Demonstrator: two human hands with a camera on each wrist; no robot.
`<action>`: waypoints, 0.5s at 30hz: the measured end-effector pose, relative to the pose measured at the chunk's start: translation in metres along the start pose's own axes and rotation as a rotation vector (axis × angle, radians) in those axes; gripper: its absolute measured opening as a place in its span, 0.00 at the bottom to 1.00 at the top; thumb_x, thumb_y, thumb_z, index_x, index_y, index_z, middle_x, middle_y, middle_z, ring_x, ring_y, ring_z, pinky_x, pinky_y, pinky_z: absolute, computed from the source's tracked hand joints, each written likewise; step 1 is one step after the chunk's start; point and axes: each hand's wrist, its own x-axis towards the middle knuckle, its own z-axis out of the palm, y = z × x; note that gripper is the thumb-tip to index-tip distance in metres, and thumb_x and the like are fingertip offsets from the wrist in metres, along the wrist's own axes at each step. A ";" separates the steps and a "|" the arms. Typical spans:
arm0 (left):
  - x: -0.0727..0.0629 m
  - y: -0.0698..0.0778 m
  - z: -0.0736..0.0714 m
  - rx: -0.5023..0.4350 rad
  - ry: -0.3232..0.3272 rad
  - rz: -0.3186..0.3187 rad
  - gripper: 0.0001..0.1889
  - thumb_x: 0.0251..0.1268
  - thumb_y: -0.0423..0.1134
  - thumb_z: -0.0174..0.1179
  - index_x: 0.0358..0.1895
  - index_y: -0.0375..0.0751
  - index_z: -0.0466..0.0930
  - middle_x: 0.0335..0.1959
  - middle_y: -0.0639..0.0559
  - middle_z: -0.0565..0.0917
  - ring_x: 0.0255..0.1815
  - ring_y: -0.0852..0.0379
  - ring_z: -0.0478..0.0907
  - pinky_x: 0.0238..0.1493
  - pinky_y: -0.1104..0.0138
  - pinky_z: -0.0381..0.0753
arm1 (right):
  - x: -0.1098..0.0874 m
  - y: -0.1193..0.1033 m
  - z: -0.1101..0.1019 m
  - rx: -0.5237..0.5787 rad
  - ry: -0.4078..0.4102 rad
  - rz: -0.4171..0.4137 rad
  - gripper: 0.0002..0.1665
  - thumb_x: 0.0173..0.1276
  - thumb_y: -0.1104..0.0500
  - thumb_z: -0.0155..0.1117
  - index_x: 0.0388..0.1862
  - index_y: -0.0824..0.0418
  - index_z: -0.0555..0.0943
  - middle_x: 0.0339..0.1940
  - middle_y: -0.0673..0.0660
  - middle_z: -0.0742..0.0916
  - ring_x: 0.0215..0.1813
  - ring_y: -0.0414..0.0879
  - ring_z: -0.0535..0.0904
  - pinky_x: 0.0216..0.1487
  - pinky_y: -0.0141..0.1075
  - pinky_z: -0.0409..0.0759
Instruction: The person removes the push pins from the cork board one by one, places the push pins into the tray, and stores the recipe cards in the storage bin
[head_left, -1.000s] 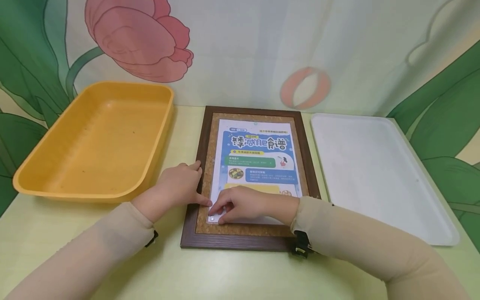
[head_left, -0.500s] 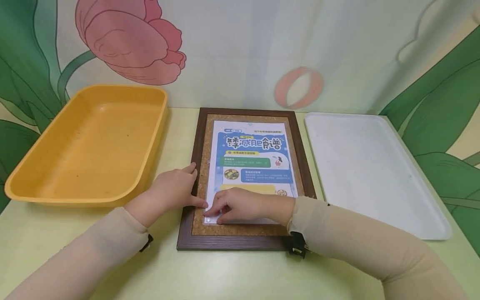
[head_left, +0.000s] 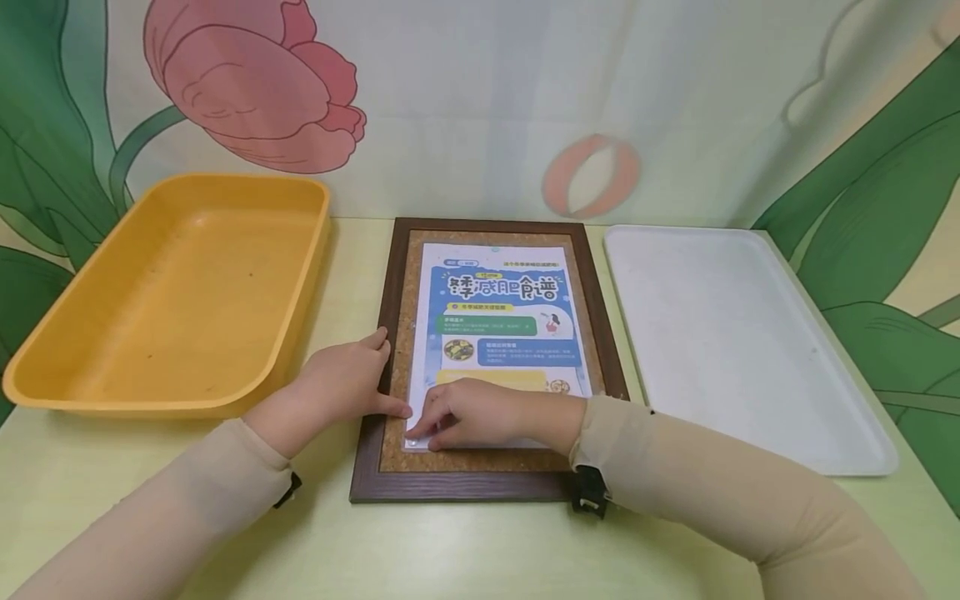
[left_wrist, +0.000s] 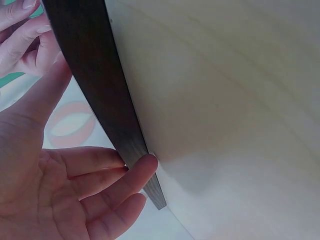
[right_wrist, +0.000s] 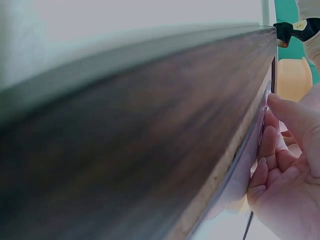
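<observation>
In the head view a wood-framed cork board (head_left: 395, 461) lies on the table, bearing a printed poster sheet (head_left: 495, 325). My left hand (head_left: 330, 383) rests at the board's left side, its thumb reaching over the frame to the sheet's lower left edge. Its loosely extended fingers (left_wrist: 112, 197) touch the frame's outer side in the left wrist view. My right hand (head_left: 480, 412), fingers bent, has its fingertips at the sheet's lower left corner, around a small clear pin-like piece (head_left: 412, 442). Whether they pinch it cannot be made out. Another small tack (head_left: 495, 248) sits at the sheet's top.
A deep yellow tray (head_left: 296, 325) stands left of the board, and a shallow white tray (head_left: 742, 333) lies to its right. Behind the table (head_left: 420, 550) hangs a flower-printed backdrop (head_left: 450, 108).
The head view has shifted slightly, so everything lies a little further left in it. Both hands keep their places on the board, with no clear change of grip.
</observation>
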 end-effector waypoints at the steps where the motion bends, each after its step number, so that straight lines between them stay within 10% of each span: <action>1: 0.000 0.000 0.000 0.002 -0.001 -0.001 0.51 0.45 0.67 0.63 0.62 0.24 0.67 0.66 0.32 0.63 0.59 0.39 0.71 0.42 0.55 0.78 | 0.001 0.000 0.000 0.007 0.006 -0.006 0.14 0.63 0.62 0.65 0.48 0.58 0.85 0.39 0.47 0.83 0.36 0.34 0.72 0.41 0.25 0.72; 15: 0.000 -0.001 0.001 0.008 0.025 0.012 0.51 0.44 0.68 0.64 0.60 0.24 0.69 0.65 0.32 0.65 0.56 0.40 0.73 0.38 0.57 0.79 | 0.006 -0.001 0.000 0.062 0.051 -0.014 0.08 0.60 0.65 0.66 0.38 0.61 0.87 0.34 0.48 0.82 0.32 0.32 0.72 0.36 0.26 0.73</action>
